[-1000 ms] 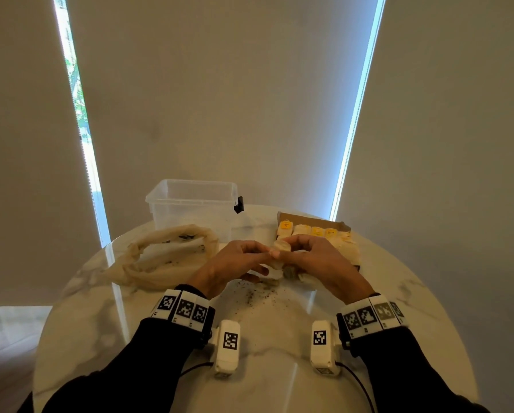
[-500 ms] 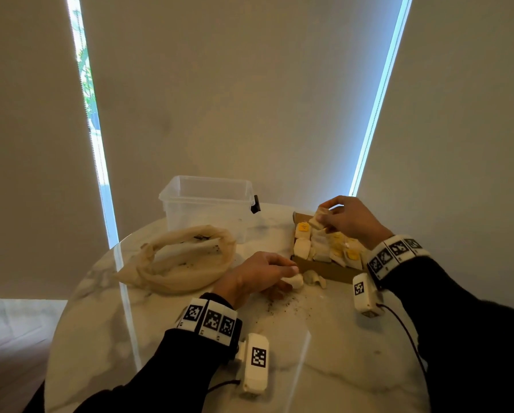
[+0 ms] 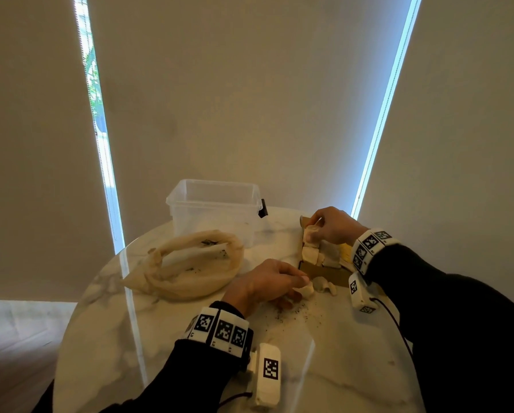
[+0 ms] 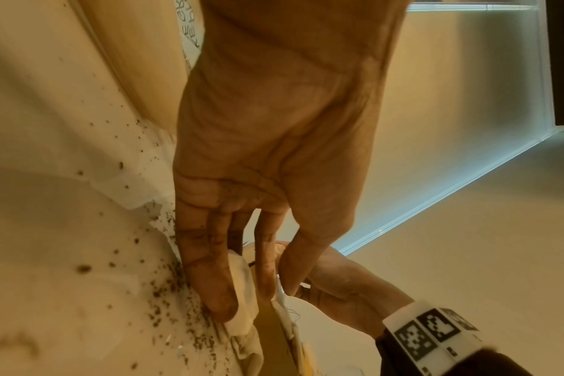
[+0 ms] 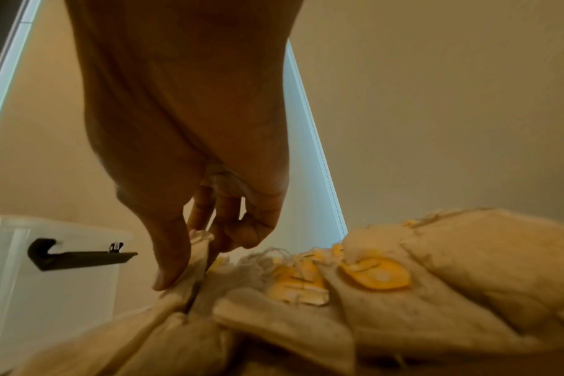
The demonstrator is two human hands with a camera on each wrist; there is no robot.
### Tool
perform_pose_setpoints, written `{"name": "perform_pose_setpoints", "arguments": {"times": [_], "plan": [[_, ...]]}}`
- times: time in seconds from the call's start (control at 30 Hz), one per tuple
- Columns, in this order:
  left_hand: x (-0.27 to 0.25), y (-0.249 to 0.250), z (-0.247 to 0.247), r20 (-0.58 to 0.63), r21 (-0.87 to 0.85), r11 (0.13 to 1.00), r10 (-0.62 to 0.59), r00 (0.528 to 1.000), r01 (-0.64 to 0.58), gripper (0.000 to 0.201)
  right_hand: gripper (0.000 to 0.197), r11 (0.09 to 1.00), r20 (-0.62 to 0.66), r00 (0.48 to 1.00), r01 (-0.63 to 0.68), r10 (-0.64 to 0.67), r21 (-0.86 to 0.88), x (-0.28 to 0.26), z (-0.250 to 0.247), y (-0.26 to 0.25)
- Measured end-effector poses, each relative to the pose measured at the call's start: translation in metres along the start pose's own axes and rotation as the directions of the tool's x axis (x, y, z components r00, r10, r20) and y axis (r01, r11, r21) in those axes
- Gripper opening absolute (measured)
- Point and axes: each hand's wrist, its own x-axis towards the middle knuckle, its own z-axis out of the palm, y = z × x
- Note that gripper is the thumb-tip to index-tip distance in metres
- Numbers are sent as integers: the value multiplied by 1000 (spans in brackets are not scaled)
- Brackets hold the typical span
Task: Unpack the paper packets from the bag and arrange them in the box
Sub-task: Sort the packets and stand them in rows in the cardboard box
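Cardboard box (image 3: 318, 268) of packets (image 3: 310, 252) (yellow-tagged)

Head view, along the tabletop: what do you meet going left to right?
Cloth bag → left hand, gripping a paper packet → loose packet → cardboard box, with the right hand above it.

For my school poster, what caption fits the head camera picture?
Right hand tucks a paper packet into the cardboard box while left hand holds another packet.

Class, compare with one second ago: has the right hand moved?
Yes. The right hand has left the left hand and gone up to the far end of the cardboard box, pinching a packet.
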Motion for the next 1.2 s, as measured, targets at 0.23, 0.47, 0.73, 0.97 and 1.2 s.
{"name": "perform_pose_setpoints", "arguments": {"times": [0.23, 0.47, 0.73, 0.97, 1.2], "plan": [[-5, 1, -1, -20, -25, 1000, 15, 1000, -16, 29, 32, 996, -281, 958, 66, -47, 58, -5, -14, 2], [-9, 5, -1, -51, -53, 998, 30, 998, -32, 29, 22, 999, -21, 1000, -14, 14, 35, -16, 6, 6], [-10, 6, -2, -131, -145, 985, 72, 989, -91, 25, 17, 845, -271, 963, 144, 1, 515, -80, -13, -4], [-16, 10, -6, -167, -340, 924, 122, 978, -173, 27, 50, 795, 97, 993, -3, -70, 607, -132, 14, 0], [-18, 17, 0, -141, -487, 856, 119, 983, -173, 30, 29, 721, 52, 997, 9, -62, 693, -137, 35, 9]]}}
